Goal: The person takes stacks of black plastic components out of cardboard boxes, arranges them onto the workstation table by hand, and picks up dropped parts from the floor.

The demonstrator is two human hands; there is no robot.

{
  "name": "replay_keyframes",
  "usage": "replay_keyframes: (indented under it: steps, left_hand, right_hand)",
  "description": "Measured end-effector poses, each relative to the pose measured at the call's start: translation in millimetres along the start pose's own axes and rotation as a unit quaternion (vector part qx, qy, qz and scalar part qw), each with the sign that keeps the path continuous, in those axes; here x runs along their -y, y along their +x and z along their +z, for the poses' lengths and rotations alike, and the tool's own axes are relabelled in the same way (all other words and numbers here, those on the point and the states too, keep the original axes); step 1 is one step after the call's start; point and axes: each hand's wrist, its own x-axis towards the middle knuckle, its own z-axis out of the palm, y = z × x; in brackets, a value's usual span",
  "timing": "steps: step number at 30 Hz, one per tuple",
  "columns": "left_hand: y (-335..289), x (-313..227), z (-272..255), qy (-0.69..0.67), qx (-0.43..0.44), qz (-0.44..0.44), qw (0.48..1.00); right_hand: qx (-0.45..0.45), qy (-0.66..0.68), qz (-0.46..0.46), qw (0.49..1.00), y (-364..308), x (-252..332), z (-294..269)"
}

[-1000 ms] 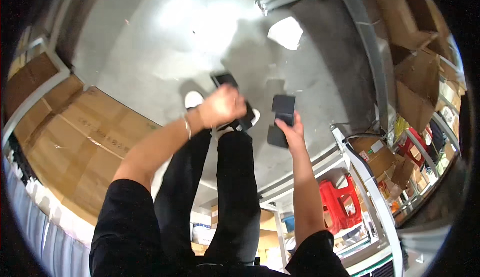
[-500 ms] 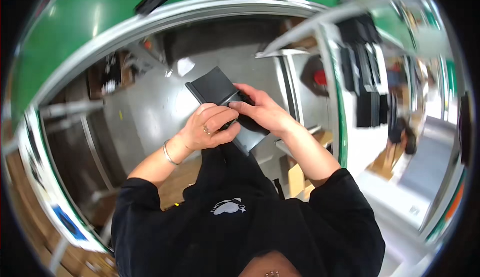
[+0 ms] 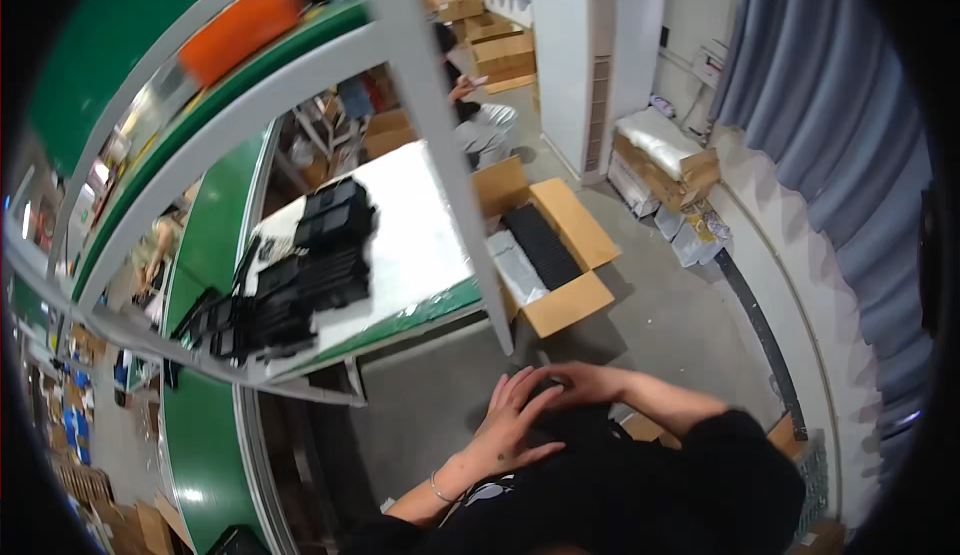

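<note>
My left hand (image 3: 517, 423), with a bracelet on its wrist, is at the bottom centre with its fingers stretched and thumb apart. My right hand (image 3: 590, 383) meets it from the right, fingers bent. Its fingertips nearly touch those of the left hand. Something dark lies between and beneath the hands, and it blends into my black shirt (image 3: 650, 475), so its shape is hidden. Beyond my hands, to the left, several black flat cases (image 3: 315, 280) lie in rows on a white-topped table (image 3: 425, 245).
An open cardboard box (image 3: 575, 305) with black items and a silvery-grey pack stands on the floor beyond my hands. A grey frame post (image 3: 440, 125) rises beside the table. A green bench (image 3: 215, 245) runs along the left. At right hang grey curtains (image 3: 830, 145). Another person (image 3: 475, 105) sits farther back.
My view has swung to the right, toward the table and open box. The black case plainly seen in my hands before is now hard to make out. My left fingers have straightened.
</note>
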Motion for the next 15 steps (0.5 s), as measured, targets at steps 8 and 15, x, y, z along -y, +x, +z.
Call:
replay_keyframes:
  steps: [8, 15]
  left_hand:
    - [228, 25, 111, -0.113, 0.341, -0.058, 0.931]
    - [327, 41, 165, -0.161, 0.323, -0.123, 0.924]
  right_hand:
    - [-0.064, -0.261, 0.127, 0.955, -130, 6, -126]
    - [-0.333, -0.224, 0.196, 0.895, -207, -12, -239]
